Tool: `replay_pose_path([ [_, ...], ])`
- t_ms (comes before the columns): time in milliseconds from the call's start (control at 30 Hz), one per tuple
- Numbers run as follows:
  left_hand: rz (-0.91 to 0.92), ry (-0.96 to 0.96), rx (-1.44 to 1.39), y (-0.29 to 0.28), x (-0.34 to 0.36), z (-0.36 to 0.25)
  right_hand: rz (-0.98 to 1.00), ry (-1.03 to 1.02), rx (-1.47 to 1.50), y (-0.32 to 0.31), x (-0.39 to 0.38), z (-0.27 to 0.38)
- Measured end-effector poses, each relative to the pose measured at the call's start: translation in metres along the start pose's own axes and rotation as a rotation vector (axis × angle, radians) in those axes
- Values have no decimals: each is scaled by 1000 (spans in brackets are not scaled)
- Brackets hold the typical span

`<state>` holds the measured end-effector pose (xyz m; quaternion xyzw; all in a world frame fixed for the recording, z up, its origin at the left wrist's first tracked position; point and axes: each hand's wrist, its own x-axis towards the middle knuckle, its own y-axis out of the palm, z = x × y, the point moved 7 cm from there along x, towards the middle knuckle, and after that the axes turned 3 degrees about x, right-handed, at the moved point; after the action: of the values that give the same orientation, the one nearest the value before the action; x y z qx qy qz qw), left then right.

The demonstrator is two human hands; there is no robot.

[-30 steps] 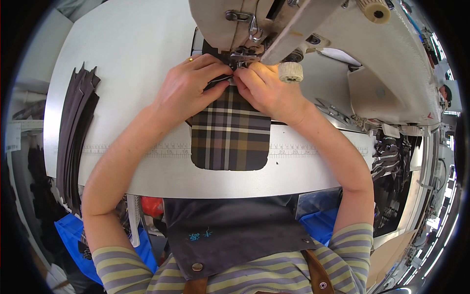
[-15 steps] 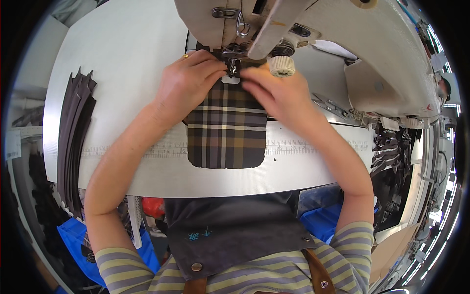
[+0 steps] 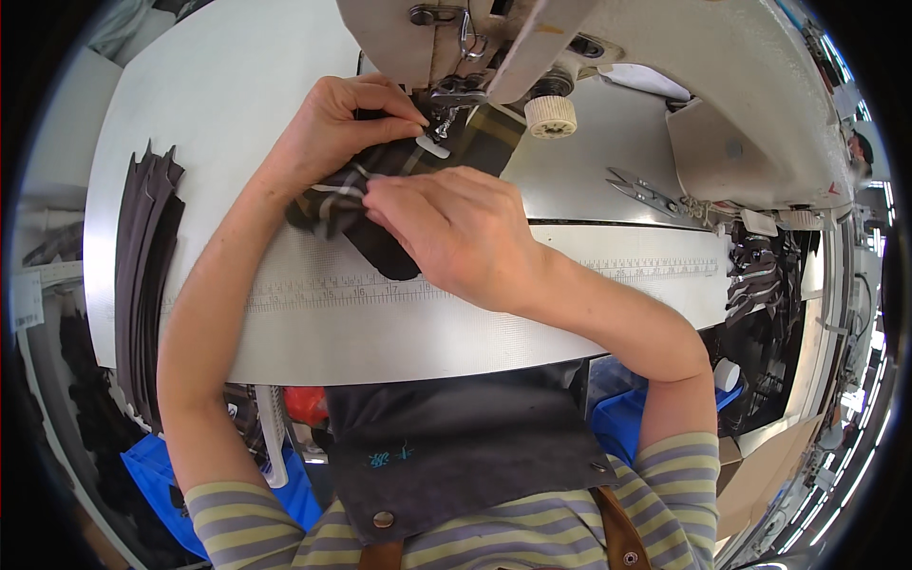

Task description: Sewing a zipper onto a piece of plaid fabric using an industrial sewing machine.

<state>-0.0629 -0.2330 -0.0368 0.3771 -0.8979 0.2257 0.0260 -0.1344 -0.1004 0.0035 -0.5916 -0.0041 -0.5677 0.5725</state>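
Plaid fabric piece (image 3: pixel 380 195): pinched by left hand (image 3: pixel 332 128) and right hand (image 3: pixel 456 228) at presser foot (image 3: pixel 439 123); advisable to keep edge flat, fingertips clear of needle.

the sewing machine head (image 3: pixel 589 57) overhangs the far side of the table (image 3: pixel 218 104) — little room beneath it. thread snips (image 3: pixel 646 190) lie right of the needle, a dark fabric stack (image 3: pixel 142 247) lines the left edge — bare tabletop between.
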Motion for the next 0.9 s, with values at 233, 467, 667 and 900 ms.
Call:
replay_pose_path([
  [233, -103, -79, 133, 12, -10, -11, 46, -89, 76, -16, -32, -11],
  [467, -157, -167, 154, 11, -9, -14, 211, -129, 34, -13, -33, -9],
  [667, -114, -188, 176, 13, -9, -12, 218, -104, 61, -9, -35, -9],
  [900, -94, -222, 202, 13, -7, -15, 238, -102, 40, -8, -37, -9],
])
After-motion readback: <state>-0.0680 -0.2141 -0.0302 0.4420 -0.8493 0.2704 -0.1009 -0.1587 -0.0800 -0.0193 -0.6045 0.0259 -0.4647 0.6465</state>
